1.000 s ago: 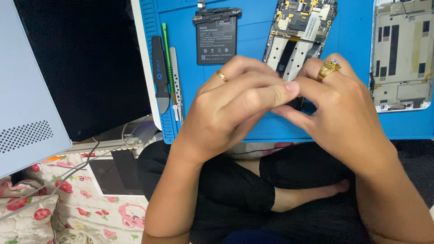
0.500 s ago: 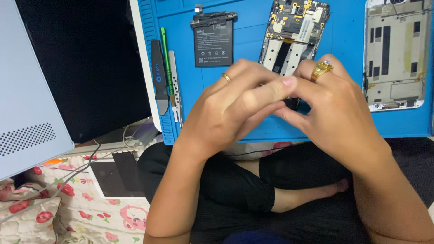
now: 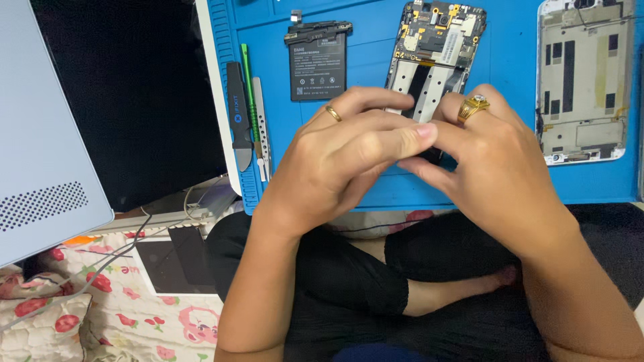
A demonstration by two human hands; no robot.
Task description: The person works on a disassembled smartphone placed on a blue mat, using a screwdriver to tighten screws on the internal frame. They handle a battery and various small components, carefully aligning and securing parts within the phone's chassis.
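My left hand [image 3: 342,157], with a plain gold ring, and my right hand [image 3: 496,167], with a gold ring set with a stone, meet fingertip to fingertip over the lower end of an opened phone body [image 3: 436,47]. The phone body lies on a blue repair mat [image 3: 376,60] with its circuit board exposed. The fingers of both hands are curled and pressed together. A small dark bit shows between them, but what they pinch is hidden. The hands cover the phone's bottom part.
On the mat lie a black battery [image 3: 316,62], a white phone frame [image 3: 582,84] at the right, and a black pry tool [image 3: 239,117] with thin green and metal tools beside it. A dark monitor [image 3: 127,94] stands to the left. My crossed legs [image 3: 376,281] are below.
The hands stay joined at the phone's lower end, with only slight finger shifts. The view has drifted a little.
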